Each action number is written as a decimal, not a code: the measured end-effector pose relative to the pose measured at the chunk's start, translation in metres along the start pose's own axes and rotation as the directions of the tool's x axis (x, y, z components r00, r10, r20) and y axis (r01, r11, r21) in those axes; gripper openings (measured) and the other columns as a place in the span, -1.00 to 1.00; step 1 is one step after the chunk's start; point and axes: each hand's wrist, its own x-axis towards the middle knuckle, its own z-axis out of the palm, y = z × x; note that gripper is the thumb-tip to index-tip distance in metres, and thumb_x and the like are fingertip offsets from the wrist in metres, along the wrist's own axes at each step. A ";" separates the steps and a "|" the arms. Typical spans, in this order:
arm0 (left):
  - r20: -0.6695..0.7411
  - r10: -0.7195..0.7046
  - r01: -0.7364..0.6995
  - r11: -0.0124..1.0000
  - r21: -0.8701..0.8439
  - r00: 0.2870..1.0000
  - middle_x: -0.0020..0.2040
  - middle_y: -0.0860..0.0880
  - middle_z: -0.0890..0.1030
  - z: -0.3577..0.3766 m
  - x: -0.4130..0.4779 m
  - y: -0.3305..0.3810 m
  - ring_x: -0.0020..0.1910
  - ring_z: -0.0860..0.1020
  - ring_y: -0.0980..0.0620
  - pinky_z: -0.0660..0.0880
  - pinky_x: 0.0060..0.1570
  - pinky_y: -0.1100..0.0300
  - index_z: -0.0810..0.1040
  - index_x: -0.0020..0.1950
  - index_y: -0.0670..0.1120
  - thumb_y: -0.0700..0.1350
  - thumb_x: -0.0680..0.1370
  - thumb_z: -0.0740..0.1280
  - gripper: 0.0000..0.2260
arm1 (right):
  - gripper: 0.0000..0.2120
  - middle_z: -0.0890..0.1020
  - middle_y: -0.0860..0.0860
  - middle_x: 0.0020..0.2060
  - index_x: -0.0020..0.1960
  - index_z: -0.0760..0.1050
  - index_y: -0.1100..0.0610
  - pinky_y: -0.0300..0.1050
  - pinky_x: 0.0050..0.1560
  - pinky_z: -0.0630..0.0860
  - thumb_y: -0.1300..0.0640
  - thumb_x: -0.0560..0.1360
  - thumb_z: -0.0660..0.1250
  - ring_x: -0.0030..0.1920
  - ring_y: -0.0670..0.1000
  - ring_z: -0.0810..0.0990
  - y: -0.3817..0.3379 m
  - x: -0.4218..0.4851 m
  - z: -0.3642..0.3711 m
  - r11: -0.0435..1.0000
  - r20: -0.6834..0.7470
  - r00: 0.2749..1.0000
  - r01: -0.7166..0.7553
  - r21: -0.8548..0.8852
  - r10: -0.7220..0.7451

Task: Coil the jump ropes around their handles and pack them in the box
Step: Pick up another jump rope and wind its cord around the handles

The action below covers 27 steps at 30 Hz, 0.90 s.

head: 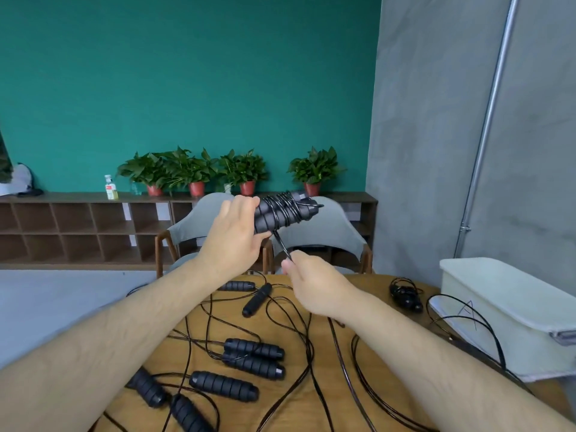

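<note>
Loose ropes: at least 6 black ribbed foam handles (223, 385) lie nearest the camera on the round wooden table (374, 286), with thin black cords tangled across it. These are judged not yet coiled.
Right hand: the right hand (314, 282) is held just above the table's far edge. Finger and thumb are closed in a pinch on the free cord (282, 246), which is kept taut, probably so that the turns lie tight.
Left hand: the left hand (232, 235) is raised higher and further off. Its fingers and thumb are clamped round one end of the handle bundle (282, 212), so the other end is left clear for wrapping.
Handle bundle: 2 handles are held side by side in the air, tilted up to the right, with several turns of cord wound around them. How much cord is left past the pinch cannot be told.
Finished coil: 1 small wound black rope (405, 294) is set on the table near the box, not in it.
Box: a pale cream rectangular storage box (505, 310) is stood at the table's right side, within reach for packing. A loose cord is draped against its near wall. Its inside is not shown, so its contents cannot be told.
Background: 2 grey chairs (327, 226) are drawn up to the far side of the table. Behind them a brown cubby shelf (78, 226) stands against a teal wall.
</note>
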 end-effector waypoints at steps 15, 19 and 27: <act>0.377 0.257 -0.388 0.861 0.330 0.890 0.08 -0.09 0.50 0.010 -0.024 -0.045 -0.06 0.39 -0.07 0.47 -0.09 0.03 0.44 0.37 -0.20 -0.22 0.32 0.52 -0.38 | -0.82 0.52 0.00 -0.09 0.23 0.40 0.10 -0.05 -0.34 0.29 0.07 0.70 0.13 -0.05 0.10 0.63 -0.019 0.014 -0.063 0.630 -0.006 0.976 0.134 -0.765 -0.216; 0.399 0.389 -0.444 0.895 0.050 0.830 0.25 -0.08 0.47 0.001 -0.038 -0.027 0.13 0.42 -0.05 0.46 0.20 0.06 0.39 0.47 -0.20 -0.13 0.50 0.48 -0.43 | -0.93 0.25 -0.08 -0.33 0.11 0.43 0.03 -0.10 -0.44 0.25 0.06 0.66 0.25 -0.31 0.06 0.47 0.006 0.028 -0.072 0.621 -0.043 0.972 0.113 -0.776 -0.231; 0.189 0.358 -0.261 0.878 -0.402 0.914 0.29 0.11 0.35 -0.018 -0.046 0.002 0.30 0.38 0.11 0.22 0.37 0.40 0.26 0.38 0.06 0.01 0.54 0.45 -0.49 | -0.89 0.55 -0.10 -0.16 0.09 0.43 0.00 0.00 -0.13 0.55 0.10 0.57 0.29 -0.18 0.01 0.55 0.041 0.028 -0.054 0.866 -0.064 0.981 0.129 -0.483 -0.182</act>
